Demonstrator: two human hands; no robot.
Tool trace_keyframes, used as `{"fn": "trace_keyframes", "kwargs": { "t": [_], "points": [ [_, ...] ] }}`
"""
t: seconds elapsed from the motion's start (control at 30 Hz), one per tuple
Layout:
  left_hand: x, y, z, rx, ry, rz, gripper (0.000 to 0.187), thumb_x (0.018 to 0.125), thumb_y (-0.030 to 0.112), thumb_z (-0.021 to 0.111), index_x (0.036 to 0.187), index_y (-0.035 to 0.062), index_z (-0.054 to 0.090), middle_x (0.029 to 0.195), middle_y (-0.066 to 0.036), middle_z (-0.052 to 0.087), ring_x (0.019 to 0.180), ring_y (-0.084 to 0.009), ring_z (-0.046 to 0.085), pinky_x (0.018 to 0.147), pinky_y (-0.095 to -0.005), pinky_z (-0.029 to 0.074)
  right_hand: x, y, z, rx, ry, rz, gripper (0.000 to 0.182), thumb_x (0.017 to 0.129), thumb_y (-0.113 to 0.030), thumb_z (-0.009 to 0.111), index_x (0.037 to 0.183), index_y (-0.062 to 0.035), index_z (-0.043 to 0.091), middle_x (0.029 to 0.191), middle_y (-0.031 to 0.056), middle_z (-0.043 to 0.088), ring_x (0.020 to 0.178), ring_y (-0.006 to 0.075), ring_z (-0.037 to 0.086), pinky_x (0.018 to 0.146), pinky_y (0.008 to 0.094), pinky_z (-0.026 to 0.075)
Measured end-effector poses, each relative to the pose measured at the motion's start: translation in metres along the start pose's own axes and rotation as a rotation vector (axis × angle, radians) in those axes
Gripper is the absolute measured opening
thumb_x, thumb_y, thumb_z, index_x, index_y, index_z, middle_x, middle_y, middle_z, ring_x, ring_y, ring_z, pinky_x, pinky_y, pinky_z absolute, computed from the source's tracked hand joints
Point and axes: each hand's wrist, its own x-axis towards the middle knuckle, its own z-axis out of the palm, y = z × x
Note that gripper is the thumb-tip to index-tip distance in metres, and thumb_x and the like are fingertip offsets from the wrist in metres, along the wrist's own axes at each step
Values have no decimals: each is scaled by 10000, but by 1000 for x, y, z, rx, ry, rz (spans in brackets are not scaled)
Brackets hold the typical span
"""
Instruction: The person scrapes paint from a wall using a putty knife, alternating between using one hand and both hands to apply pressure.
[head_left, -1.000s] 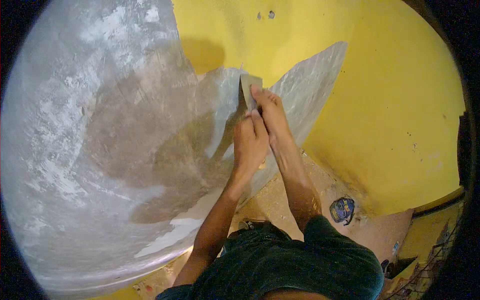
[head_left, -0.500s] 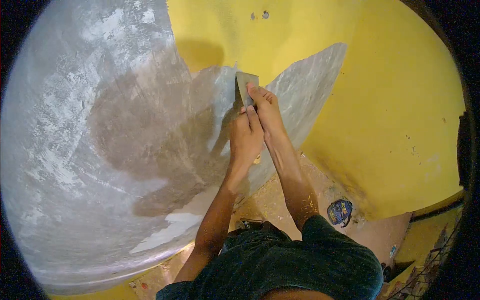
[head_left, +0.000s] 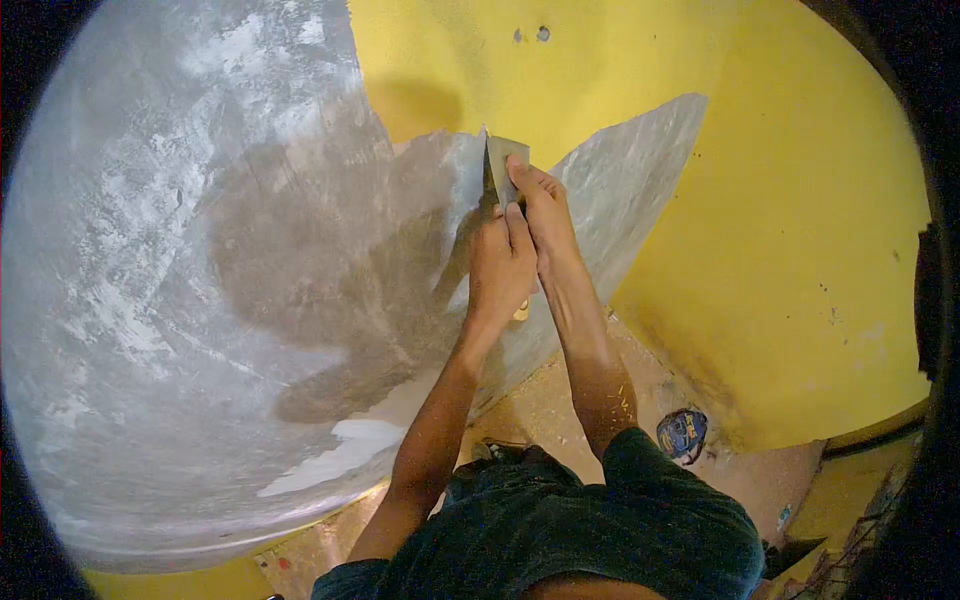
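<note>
Both hands hold a flat grey scraper (head_left: 510,165) against the wall, where a yellow coating (head_left: 480,80) meets a bare grey patch (head_left: 330,240). My left hand (head_left: 502,265) is wrapped round the scraper's handle, whose wooden end shows below the palm. Higher up, my right hand (head_left: 545,210) presses on the blade with its fingers and thumb. The blade's upper edge lies at the jagged border of the yellow coating. Part of the handle is hidden inside the left hand.
Yellow wall (head_left: 780,270) continues on the right, with small dark marks. Below, the floor (head_left: 530,415) has scattered bits on it, and a dark blue bundle (head_left: 682,435) lies near the wall's foot. Thin dark rods stand at the lower right.
The view has shifted slightly, so the wall appears a little further right. Both hands still hold the scraper, its blade slightly more tilted at the yellow edge.
</note>
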Motion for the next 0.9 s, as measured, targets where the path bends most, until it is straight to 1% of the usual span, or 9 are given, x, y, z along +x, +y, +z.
{"fn": "trace_keyframes", "kwargs": {
  "t": [0.07, 0.1, 0.17, 0.3, 0.37, 0.47, 0.6, 0.77, 0.9],
  "points": [
    [5, -17, 8, 44, 90, 152, 427, 974, 199, 377, 693, -62, 566, 586, -227, 573, 553, -386, 587, 547, -448, 441, -3, 0, 2, -36, 30, -60, 292, 935, -310, 578, 822, -44, 624, 690, 17, 609, 530, 97, 517, 475, 243, 410],
    [6, -21, 10, 43, 89, 156, 427, 974, 199, 377, 693, -62, 566, 586, -227, 573, 553, -386, 587, 547, -448, 441, -5, 1, 3, -36, 30, -64, 292, 935, -310, 578, 822, -44, 624, 690, 17, 609, 530, 97, 517, 475, 243, 410],
    [6, -32, 12, 8, 210, 332, 490, 991, 267, 370, 666, -47, 559, 510, -149, 541, 447, -274, 550, 470, -407, 419, -6, 6, 5, -15, 72, -29, 297, 934, -314, 580, 797, -53, 622, 645, 15, 591, 512, 95, 513, 461, 244, 401],
    [11, -13, 10, 114, 177, 245, 481, 991, 262, 371, 675, -43, 568, 528, -154, 554, 462, -272, 555, 476, -402, 415, 9, -5, -1, -61, -16, -72, 303, 933, -316, 584, 785, -55, 627, 620, 18, 583, 496, 93, 511, 455, 245, 400],
    [7, 3, 13, -30, 93, 85, 468, 988, 259, 387, 681, -42, 570, 533, -145, 557, 479, -262, 554, 486, -398, 409, 10, -14, -1, -67, -7, -64, 286, 905, -309, 621, 750, -69, 615, 610, 10, 596, 459, 80, 512, 436, 226, 398],
    [10, 7, 20, -101, 123, 163, 469, 987, 209, 370, 650, -64, 547, 505, -164, 541, 406, -251, 556, 439, -391, 435, 12, -23, -1, -74, -8, -51, 284, 906, -303, 621, 757, -62, 617, 612, 10, 596, 455, 79, 512, 429, 224, 399],
    [7, 8, 21, -123, 156, 134, 461, 982, 206, 386, 650, -73, 541, 523, -191, 544, 444, -293, 569, 471, -410, 432, 9, -23, -1, -83, -17, -64, 283, 909, -304, 619, 768, -59, 620, 611, 9, 594, 455, 80, 509, 428, 222, 396],
    [8, -9, 14, 8, 231, 198, 446, 972, 203, 407, 664, -90, 543, 579, -258, 539, 534, -385, 571, 527, -462, 397, 6, -10, 8, -59, 18, -114, 290, 917, -315, 610, 773, -64, 621, 623, 4, 595, 463, 76, 506, 441, 219, 398],
    [12, -2, 15, 37, 198, 249, 441, 975, 205, 400, 676, -83, 548, 582, -250, 539, 528, -383, 561, 521, -456, 395, 6, -20, 8, -71, -23, -72, 302, 923, -326, 600, 775, -64, 621, 625, 0, 592, 470, 76, 510, 449, 215, 403]
  ]
}}
